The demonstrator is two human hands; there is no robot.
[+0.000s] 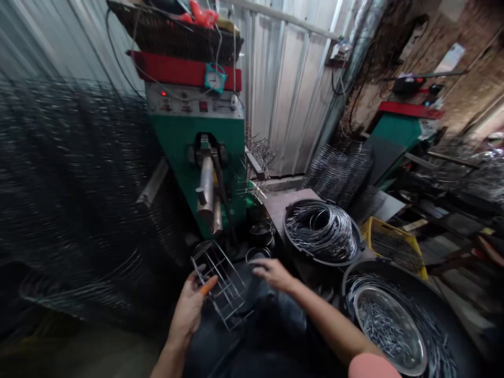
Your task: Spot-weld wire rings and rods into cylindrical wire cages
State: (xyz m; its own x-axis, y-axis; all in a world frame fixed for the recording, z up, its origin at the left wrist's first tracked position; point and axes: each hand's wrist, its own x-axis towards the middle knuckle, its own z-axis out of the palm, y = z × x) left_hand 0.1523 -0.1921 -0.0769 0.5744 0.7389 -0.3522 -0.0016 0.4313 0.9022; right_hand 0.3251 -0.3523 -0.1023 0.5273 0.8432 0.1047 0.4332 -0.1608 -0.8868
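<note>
My left hand [191,302] is closed on the left side of a small wire rack [224,289], made of thin crossed metal rods and held tilted above my dark-clothed lap. An orange cover wraps the thumb, which presses on the rack's edge. My right hand [273,274] is to the right of the rack, apart from it. Its fingers point left and are bent together; a grey cover shows on one fingertip. Whatever they may hold is too small to make out. Beyond the rack stands a green machine [177,142] with thick metal electrode arms [206,189].
A black tub [289,239] of curved wires stands at the right. Nearer, a metal bowl [421,349] of short rods sits in a larger tub [348,278]. Behind are a yellow crate [417,239] and stacked wire pieces [338,168]. Wire mesh [79,184] fills the left.
</note>
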